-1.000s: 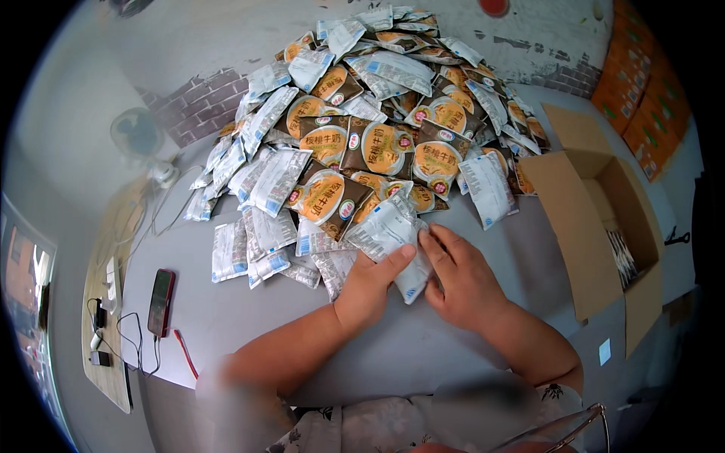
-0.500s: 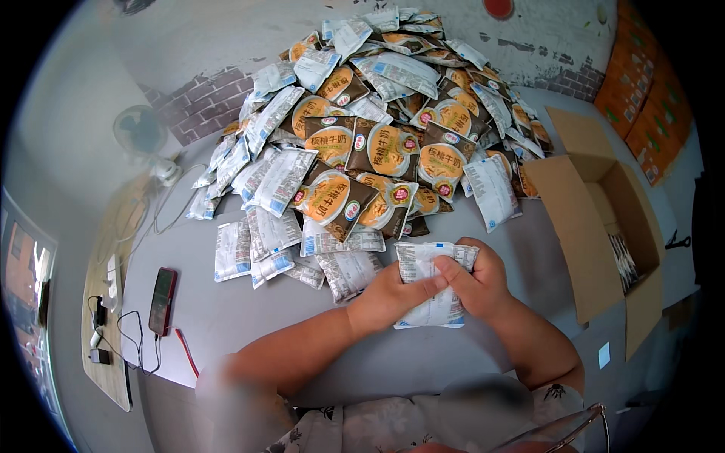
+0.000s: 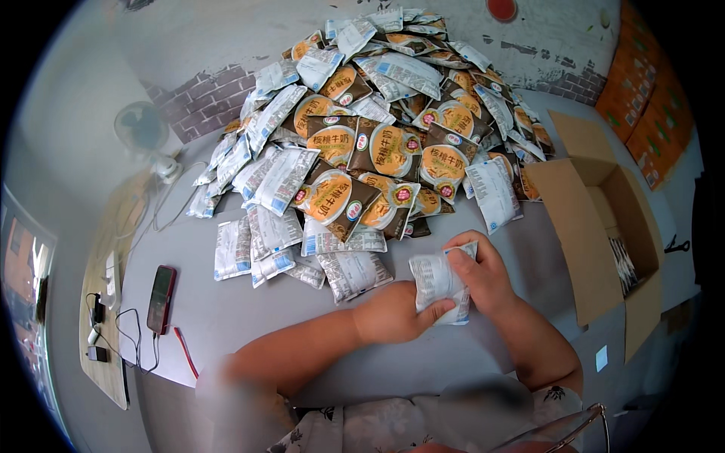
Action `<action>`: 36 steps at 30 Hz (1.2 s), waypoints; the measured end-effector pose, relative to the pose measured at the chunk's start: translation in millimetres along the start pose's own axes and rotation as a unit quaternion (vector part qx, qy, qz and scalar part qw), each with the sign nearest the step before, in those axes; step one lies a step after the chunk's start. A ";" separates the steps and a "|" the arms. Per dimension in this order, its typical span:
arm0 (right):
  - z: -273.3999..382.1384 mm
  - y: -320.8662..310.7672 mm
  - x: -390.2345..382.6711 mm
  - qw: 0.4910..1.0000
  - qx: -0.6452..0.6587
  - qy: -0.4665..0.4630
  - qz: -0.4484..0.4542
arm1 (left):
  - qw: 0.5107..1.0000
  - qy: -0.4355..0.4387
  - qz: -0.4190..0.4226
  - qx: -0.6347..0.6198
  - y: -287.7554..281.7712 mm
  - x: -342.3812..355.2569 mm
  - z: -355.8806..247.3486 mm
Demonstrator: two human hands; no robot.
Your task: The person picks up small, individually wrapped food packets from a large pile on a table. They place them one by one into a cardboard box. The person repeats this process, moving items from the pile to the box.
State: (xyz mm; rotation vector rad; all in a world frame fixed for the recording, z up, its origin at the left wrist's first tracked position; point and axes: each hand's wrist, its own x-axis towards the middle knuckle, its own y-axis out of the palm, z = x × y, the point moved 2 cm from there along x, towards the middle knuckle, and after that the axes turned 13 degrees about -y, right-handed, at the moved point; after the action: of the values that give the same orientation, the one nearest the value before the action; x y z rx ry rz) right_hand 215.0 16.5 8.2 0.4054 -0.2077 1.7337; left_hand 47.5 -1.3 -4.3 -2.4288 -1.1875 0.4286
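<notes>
Just right of the frame's centre, the left hand (image 3: pixel 393 313) and right hand (image 3: pixel 483 275) both grip a small stack of white pouches (image 3: pixel 438 283) above the grey bench (image 3: pixel 249 317). A big heap of pouches (image 3: pixel 377 136) fills the upper middle, and an open cardboard box (image 3: pixel 604 234) sits at the right.

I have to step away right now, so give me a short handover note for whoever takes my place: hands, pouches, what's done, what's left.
Left hand: grips the lower left side of one white pouch, thumb on its face.
Right hand: holds the same pouch from the right, fingers over its top edge.
Pouches: a big pile of brown-and-orange and white ones lies on the grey table, behind the hands.
Box: open cardboard, at the right; something lies inside, too unclear to name.
Done: one pouch is off the pile and in hand.
Left: it is not in the box yet; the pile remains large.
</notes>
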 end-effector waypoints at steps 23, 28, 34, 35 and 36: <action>-1.1 -1.0 -1.7 0.975 0.062 0.211 0.015 | 0.962 0.214 -0.064 0.157 12.5 -6.6 1.9; -21.4 -13.7 2.3 0.972 0.163 0.167 0.008 | 0.975 0.165 -0.092 0.119 -7.9 -5.5 -8.8; -14.0 -4.7 -5.4 0.964 0.135 0.130 0.188 | 0.941 0.258 -0.188 0.116 -24.3 -7.6 -13.4; -13.3 -3.9 -7.2 0.961 0.131 0.133 0.205 | 0.932 0.268 -0.195 0.145 -24.0 -7.7 -10.0; -12.2 -3.1 -6.6 0.960 0.131 0.134 0.206 | 0.935 0.245 -0.199 0.161 -26.0 -6.8 -6.7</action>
State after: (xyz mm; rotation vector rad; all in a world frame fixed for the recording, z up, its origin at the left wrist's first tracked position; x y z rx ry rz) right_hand 217.2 15.5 -5.8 0.3272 0.1480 2.2171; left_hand 28.8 6.3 14.6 -1.8032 -1.2208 -0.1001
